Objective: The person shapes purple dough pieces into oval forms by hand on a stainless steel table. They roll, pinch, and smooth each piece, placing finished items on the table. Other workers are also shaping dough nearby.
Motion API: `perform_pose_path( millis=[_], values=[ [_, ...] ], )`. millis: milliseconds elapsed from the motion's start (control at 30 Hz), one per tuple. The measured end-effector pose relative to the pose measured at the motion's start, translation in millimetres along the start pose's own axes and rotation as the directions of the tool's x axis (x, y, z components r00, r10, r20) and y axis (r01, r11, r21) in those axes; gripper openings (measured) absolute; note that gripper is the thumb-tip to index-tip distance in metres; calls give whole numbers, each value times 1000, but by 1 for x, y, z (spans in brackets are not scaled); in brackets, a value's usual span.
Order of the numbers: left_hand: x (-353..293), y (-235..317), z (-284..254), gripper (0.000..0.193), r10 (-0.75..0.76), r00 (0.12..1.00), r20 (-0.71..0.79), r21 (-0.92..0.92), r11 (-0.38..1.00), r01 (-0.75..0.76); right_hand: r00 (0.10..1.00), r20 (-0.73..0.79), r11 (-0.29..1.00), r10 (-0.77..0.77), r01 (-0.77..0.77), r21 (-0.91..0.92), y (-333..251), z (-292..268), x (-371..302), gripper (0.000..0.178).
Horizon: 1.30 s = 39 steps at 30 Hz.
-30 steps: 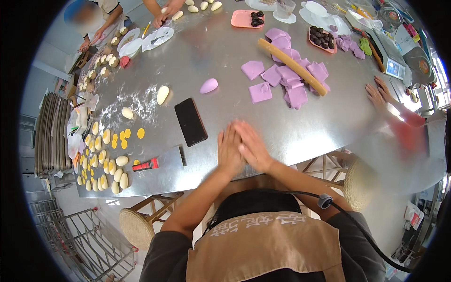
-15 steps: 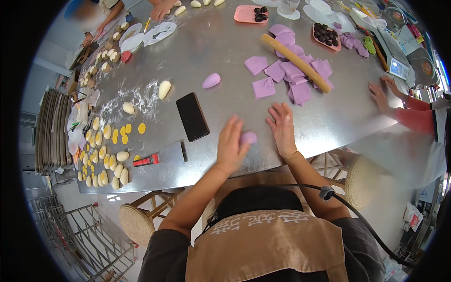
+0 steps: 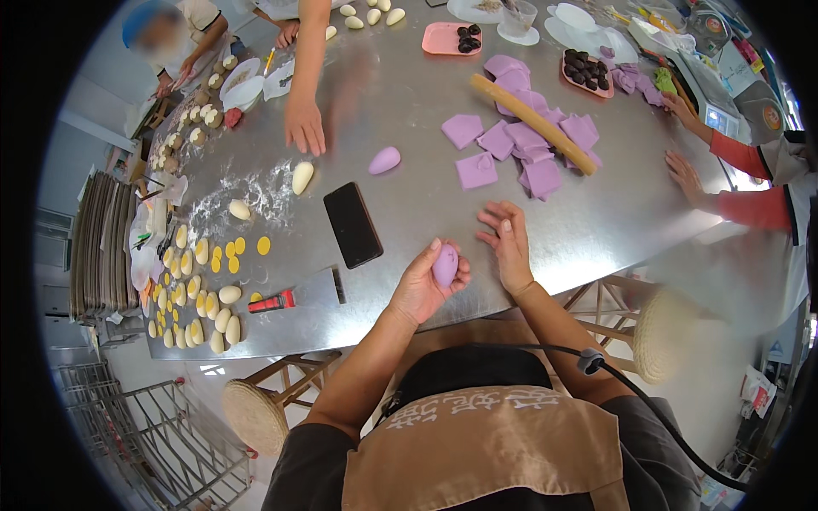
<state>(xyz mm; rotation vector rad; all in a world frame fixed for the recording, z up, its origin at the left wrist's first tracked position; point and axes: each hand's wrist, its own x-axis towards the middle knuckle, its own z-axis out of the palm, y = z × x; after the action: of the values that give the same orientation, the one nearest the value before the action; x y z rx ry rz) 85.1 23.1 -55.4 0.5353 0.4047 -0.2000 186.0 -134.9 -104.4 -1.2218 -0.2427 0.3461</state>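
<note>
My left hand (image 3: 423,285) is turned palm up near the table's front edge, its fingers curled round a purple dough ball (image 3: 445,266) with an egg-like shape. To its right, my right hand (image 3: 507,247) hovers with loosely bent fingers apart and nothing in them. Another purple dough egg (image 3: 384,160) lies on the metal table beyond. Purple dough squares (image 3: 530,145) are heaped further off, and a wooden rolling pin (image 3: 537,122) rests across them. Left of my left hand lies a black phone (image 3: 353,225).
A scraper with a red handle (image 3: 274,301) lies near the front edge. White and yellow dough eggs (image 3: 196,289) crowd the left. A co-worker's hand (image 3: 305,125) reaches over a white dough egg (image 3: 302,177). Another person's hands (image 3: 684,173) rest at right. Pink trays (image 3: 452,37) hold dark balls.
My left hand has turned palm up and picked the purple dough ball off the table. A co-worker's arm has come in from the far side; the right person's one hand has moved farther away.
</note>
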Motion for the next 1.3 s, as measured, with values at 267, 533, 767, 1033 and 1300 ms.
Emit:
perform_pose_path(
  millis=[267,533,767,1033,1300],
  values=[
    [6,7,-5,25,213,975,71,458,861,-221,1000,13,1000,10,-10,1,3,0,0,40],
    [28,-10,-11,41,486,700,523,808,-544,-226,991,101,968,-90,111,-223,5,5,-6,38],
    [61,-20,-24,43,625,637,452,863,-487,-134,986,122,947,-117,148,-285,-3,13,-8,40],
    [13,-26,-21,40,453,746,488,839,-478,-259,981,160,932,-111,158,-326,8,10,-5,40],
    [18,-19,-26,49,468,734,492,851,-437,-292,986,129,934,-107,144,-326,6,9,-7,38]
  ],
)
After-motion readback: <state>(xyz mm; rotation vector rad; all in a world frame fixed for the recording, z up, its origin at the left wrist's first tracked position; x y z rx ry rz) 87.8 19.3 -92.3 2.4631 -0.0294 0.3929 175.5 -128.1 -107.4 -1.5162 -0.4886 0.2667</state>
